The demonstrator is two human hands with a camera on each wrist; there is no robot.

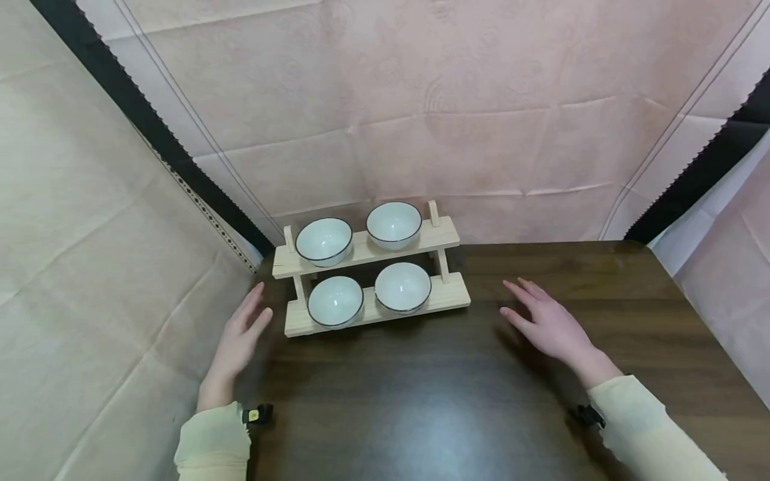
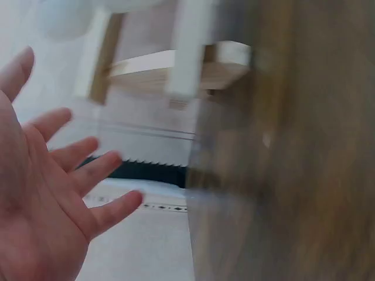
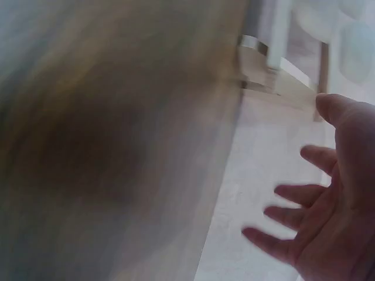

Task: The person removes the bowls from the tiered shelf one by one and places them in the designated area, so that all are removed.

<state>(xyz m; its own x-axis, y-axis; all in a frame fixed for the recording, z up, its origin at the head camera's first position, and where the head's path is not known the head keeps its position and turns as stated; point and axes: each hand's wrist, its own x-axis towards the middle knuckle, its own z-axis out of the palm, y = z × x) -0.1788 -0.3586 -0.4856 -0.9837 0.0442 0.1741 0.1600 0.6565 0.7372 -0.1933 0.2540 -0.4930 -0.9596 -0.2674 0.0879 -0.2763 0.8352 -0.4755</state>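
A two-tier light wood rack [image 1: 448, 294] stands toward the back of the table. Two white bowls with dark rims sit on its upper shelf, a left one [image 1: 325, 240] and a right one [image 1: 394, 224]. The lower shelf carries another pair, the left bowl [image 1: 335, 300] and the right bowl [image 1: 403, 287]. Left of the rack, my left hand [image 1: 237, 341] is raised with its fingers extended, holding nothing. My right hand [image 1: 550, 324] hovers over the table to the right of the rack, its fingers spread and free of any object. Both wrist views are blurred and show the rack's end.
The dark wood table [image 1: 385, 401] reaches back to a pale cloth wall [image 1: 451, 120]. Another cloth panel [image 1: 108, 267] rises close beside the left arm, and black strips [image 1: 174, 143] run down the corners. A small black device [image 1: 259, 414] sits at the left wrist.
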